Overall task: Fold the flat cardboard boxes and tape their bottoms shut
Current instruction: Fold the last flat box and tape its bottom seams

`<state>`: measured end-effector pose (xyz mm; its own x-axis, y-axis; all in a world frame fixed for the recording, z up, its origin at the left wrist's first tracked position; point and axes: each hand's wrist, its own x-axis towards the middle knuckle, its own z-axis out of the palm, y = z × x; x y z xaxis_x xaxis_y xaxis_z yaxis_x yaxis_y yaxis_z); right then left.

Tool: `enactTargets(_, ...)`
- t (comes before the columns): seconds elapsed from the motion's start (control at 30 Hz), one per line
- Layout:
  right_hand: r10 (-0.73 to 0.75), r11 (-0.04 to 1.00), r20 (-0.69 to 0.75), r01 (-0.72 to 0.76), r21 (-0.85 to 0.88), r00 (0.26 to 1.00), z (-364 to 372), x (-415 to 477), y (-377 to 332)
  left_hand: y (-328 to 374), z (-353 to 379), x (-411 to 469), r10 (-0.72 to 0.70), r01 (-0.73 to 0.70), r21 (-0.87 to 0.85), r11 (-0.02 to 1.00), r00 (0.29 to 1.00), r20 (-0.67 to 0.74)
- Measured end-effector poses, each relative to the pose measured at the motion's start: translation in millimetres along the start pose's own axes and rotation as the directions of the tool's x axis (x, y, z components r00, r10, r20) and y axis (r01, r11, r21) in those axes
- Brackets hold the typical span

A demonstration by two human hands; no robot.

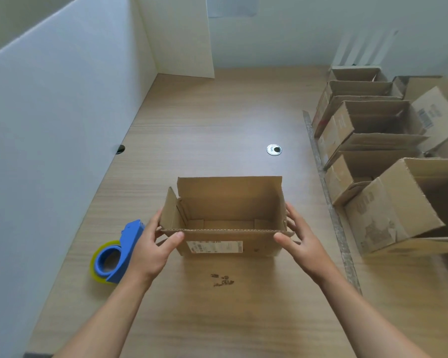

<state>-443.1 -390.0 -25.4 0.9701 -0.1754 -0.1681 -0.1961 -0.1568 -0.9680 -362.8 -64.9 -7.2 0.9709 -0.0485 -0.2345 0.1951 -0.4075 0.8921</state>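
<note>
A small cardboard box (228, 202) stands upright on the wooden table (217, 120), its top flaps open and a white label on its near side. My left hand (154, 244) holds its left end, thumb on the near wall and fingers behind the left flap. My right hand (299, 235) holds the right end the same way, thumb on the near corner. A blue tape dispenser (117, 253) with a yellowish roll lies on the table just left of my left hand.
Several folded open boxes (367, 140) stand in a row along the right side, beyond a metal strip (329, 192). A white partition (62, 125) walls the left side. A cable grommet (274, 150) sits mid-table. Cardboard crumbs (221, 280) lie near the box.
</note>
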Motion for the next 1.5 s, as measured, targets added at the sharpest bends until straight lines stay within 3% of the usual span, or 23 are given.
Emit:
enactTargets(0.17, -0.044, 0.994, -0.052, 0.039, -0.097, 0.998, 4.9, 2.8, -3.7, -1.6, 4.2, 3.6, 0.128, -0.133, 0.196, 0.971, 0.991, 0.041)
enactTargets(0.37, -0.003, 1.000, -0.010, 0.003, -0.012, 1.000, -7.9, 13.9, -1.7, -8.4, 1.3, 3.5, 0.063, -0.061, 0.169, 0.984, 0.998, -0.009)
enactTargets(0.47, 0.059, 0.992, -0.131, -0.043, 0.121, 0.990, -9.9, 39.0, -18.4, -4.1, -1.2, 3.9, 0.132, -0.135, 0.197, 0.971, 0.991, 0.026)
enactTargets(0.57, 0.109, 0.978, -0.128, -0.083, 0.194, 0.986, -8.2, 65.1, -34.7, 5.7, -0.6, 7.9, 0.177, -0.186, 0.252, 0.950, 0.983, 0.055)
enactTargets(0.7, 0.057, 0.994, -0.103, -0.048, 0.095, 0.993, -2.3, 78.8, -41.4, 11.1, -0.1, 12.4, 0.188, -0.195, 0.299, 0.934, 0.981, 0.051)
enactTargets(0.87, 0.049, 0.996, -0.193, -0.033, 0.086, 0.980, 3.4, 70.4, -30.1, 11.1, 2.4, 13.0, 0.180, -0.180, 0.296, 0.938, 0.983, 0.027)
enactTargets(1.03, -0.015, 0.986, -0.169, -0.013, -0.165, 0.985, 4.4, 62.4, -30.8, 12.1, 6.9, 11.2, 0.190, -0.186, 0.312, 0.932, 0.982, 0.018)
enactTargets(1.13, -0.065, 0.926, -0.086, 0.027, -0.377, 0.994, 0.6, 61.9, -37.7, 10.5, 3.3, 10.7, 0.178, -0.180, 0.307, 0.935, 0.983, 0.036)
enactTargets(1.33, -0.204, 0.773, -0.052, 0.128, -0.621, 0.978, 2.3, 48.9, -45.5, 4.2, -1.3, 5.0, 0.183, -0.187, 0.284, 0.940, 0.982, 0.041)
enactTargets(1.43, -0.309, 0.701, 0.024, 0.245, -0.670, 0.951, 13.3, 37.3, -52.7, 4.7, -1.4, 4.2, 0.185, -0.188, 0.292, 0.938, 0.982, 0.038)
enactTargets(1.5, -0.349, 0.748, 0.001, 0.279, -0.603, 0.937, 15.4, 31.7, -56.4, 3.2, -2.8, 4.5, 0.171, -0.177, 0.282, 0.943, 0.984, 0.047)
